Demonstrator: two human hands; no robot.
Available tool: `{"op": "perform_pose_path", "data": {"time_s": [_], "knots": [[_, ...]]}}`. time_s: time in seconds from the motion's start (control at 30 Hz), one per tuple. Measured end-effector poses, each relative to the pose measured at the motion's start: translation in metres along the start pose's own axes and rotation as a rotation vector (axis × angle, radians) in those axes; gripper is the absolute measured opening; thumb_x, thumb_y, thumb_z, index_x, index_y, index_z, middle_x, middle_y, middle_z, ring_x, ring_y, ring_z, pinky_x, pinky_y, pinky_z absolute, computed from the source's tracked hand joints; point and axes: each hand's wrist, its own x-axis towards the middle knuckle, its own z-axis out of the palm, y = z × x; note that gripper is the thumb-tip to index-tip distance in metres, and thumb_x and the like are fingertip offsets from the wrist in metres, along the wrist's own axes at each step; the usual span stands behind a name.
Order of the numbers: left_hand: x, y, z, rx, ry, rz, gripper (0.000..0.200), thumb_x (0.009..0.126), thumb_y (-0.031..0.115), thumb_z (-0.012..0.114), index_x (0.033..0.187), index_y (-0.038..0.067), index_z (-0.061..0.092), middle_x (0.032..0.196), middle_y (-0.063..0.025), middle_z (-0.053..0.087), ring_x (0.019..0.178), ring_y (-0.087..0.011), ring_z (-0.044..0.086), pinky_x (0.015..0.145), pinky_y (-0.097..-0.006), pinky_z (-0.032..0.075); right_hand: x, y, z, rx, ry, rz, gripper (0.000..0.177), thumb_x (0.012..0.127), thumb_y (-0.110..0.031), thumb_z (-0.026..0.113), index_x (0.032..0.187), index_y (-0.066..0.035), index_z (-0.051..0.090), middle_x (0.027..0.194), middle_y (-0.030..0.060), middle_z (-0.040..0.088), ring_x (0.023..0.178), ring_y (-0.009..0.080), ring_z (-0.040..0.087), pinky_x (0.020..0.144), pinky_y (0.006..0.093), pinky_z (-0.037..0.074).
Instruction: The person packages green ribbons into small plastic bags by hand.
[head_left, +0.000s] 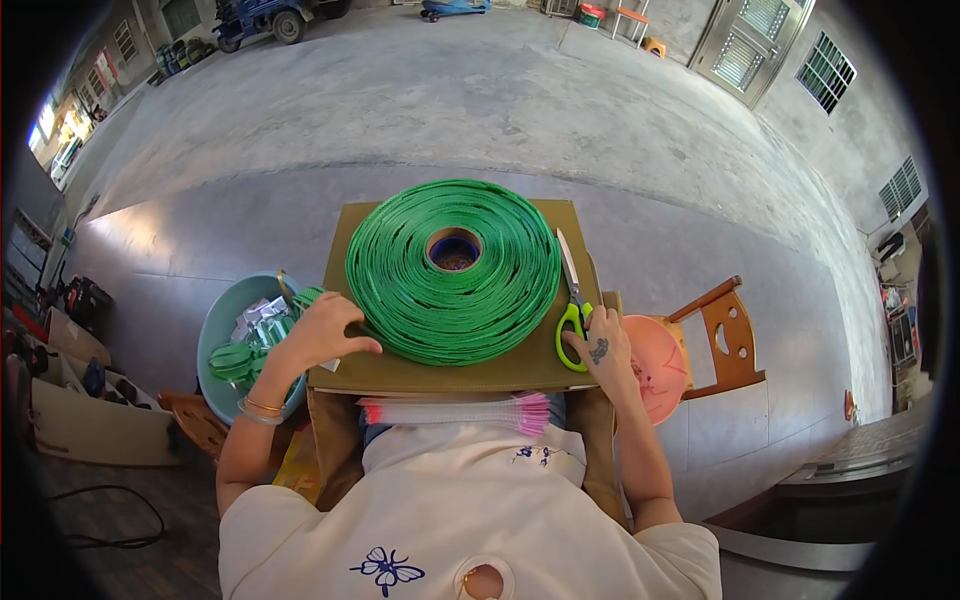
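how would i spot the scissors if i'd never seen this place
Start at the olive-brown board mid-view, which bears a big green coil. On the board's right side, beside the coil and at the person's right hand, are the scissors, blades toward the top of the view. Bright yellow-green handles and silvery blades set them apart from the darker green coil.

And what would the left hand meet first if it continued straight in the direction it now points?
Probably the near-left edge of the green strip roll; the left hand points toward it, though the gap is hard to judge.
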Motion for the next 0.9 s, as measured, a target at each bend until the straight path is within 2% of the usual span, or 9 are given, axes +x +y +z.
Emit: {"op": "perform_pose_path", "data": {"time_s": [0.1, 0.2, 0.23, 0.43, 0.53, 0.63, 0.73, 0.83, 0.9], "knots": [[-0.004, 0.013, 0.018, 0.042, 0.004, 0.09, 0.035, 0.069, 0.036, 0.069, 0.073, 0.002, 0.063, 0.07, -0.0121, 0.06, 0.075, -0.0302, 0.057, 0.076, -0.038, 0.043, 0.0, 0.0, 0.0, -0.011, 0.004, -0.005, 0.044, 0.07, -0.028, 0.072, 0.088, 0.003, 0.046, 0.088, 0.0202, 0.051, 0.078, 0.0363, 0.057, 0.064, 0.0413, 0.047], [-0.015, 0.012, 0.038, -0.017, 0.093, 0.078, 0.023, 0.073, 0.027, 0.065, 0.075, 0.004, 0.064, 0.07, -0.0117, 0.061, 0.071, -0.0295, 0.058, 0.07, -0.0375, 0.045, -0.001, -0.001, -0.002, -0.009, -0.004, -0.001, 0.044, 0.07, -0.027, 0.072, 0.089, 0.003, 0.046, 0.088, 0.0202, 0.051, 0.078, 0.0363, 0.057, 0.064, 0.0413, 0.047], [-0.021, 0.013, 0.038, -0.023, 0.133, 0.061, 0.015, 0.074, 0.019, 0.063, 0.075, 0.004, 0.064, 0.068, -0.0122, 0.061, 0.067, -0.0302, 0.059, 0.063, -0.0378, 0.046, -0.001, -0.003, -0.002, -0.007, -0.006, 0.001, 0.044, 0.07, -0.027, 0.072, 0.089, 0.003, 0.046, 0.088, 0.0202, 0.051, 0.078, 0.0363, 0.057, 0.064, 0.0413, 0.047], [-0.053, -0.008, 0.011, -0.038, 0.07, -0.202, 0.015, 0.071, 0.017, 0.065, 0.074, 0.002, 0.065, 0.065, -0.0144, 0.06, 0.065, -0.0329, 0.059, 0.06, -0.0397, 0.046, -0.002, -0.002, -0.002, -0.009, 0.005, -0.011, 0.044, 0.07, -0.027, 0.072, 0.089, 0.003, 0.046, 0.088, 0.0205, 0.051, 0.078, 0.0365, 0.057, 0.064, 0.0414, 0.047], [-0.072, -0.043, 0.005, 0.274, -0.071, -0.45, 0.025, 0.067, 0.022, 0.07, 0.082, 0.002, 0.065, 0.073, -0.0156, 0.062, 0.072, -0.0329, 0.06, 0.066, -0.0392, 0.047, -0.002, -0.005, -0.004, -0.028, -0.009, 0.013, 0.044, 0.071, -0.027, 0.072, 0.088, 0.003, 0.046, 0.089, 0.0208, 0.051, 0.079, 0.0366, 0.057, 0.065, 0.0413, 0.047], [-0.075, -0.038, -0.004, 0.336, 0.167, -0.131, 0.042, 0.062, 0.029, 0.074, 0.091, 0.001, 0.064, 0.085, -0.0177, 0.063, 0.082, -0.0328, 0.059, 0.074, -0.039, 0.046, -0.001, -0.003, -0.002, -0.02, -0.001, 0.008, 0.044, 0.071, -0.027, 0.072, 0.089, 0.003, 0.046, 0.089, 0.0209, 0.051, 0.079, 0.0367, 0.057, 0.065, 0.0413, 0.047], [-0.05, 0.004, -0.014, -0.03, 0.031, -0.045, 0.053, 0.061, 0.037, 0.075, 0.098, 0.001, 0.062, 0.095, -0.0187, 0.061, 0.092, -0.0322, 0.057, 0.081, -0.0387, 0.044, -0.001, -0.003, -0.002, -0.025, 0.004, -0.012, 0.044, 0.07, -0.027, 0.072, 0.089, 0.003, 0.046, 0.089, 0.021, 0.051, 0.079, 0.0366, 0.057, 0.064, 0.0413, 0.047], [-0.025, 0.027, 0.001, -0.202, -0.103, 0.03, 0.048, 0.069, 0.04, 0.07, 0.096, 0.001, 0.063, 0.091, -0.0184, 0.063, 0.088, -0.0333, 0.058, 0.078, -0.0391, 0.046, -0.002, -0.004, -0.004, -0.027, -0.007, 0.0, 0.045, 0.07, -0.027, 0.073, 0.089, 0.003, 0.046, 0.089, 0.021, 0.051, 0.079, 0.0365, 0.057, 0.064, 0.0411, 0.047], [-0.01, 0.048, 0.006, -0.216, -0.17, 0.038, 0.046, 0.073, 0.04, 0.067, 0.096, 0.001, 0.063, 0.088, -0.018, 0.063, 0.084, -0.0339, 0.059, 0.075, -0.039, 0.047, -0.002, 0.0, 0.001, -0.021, 0.021, 0.003, 0.043, 0.071, -0.029, 0.072, 0.089, 0.0, 0.046, 0.087, 0.0172, 0.051, 0.078, 0.0347, 0.056, 0.066, 0.0408, 0.046]]}}
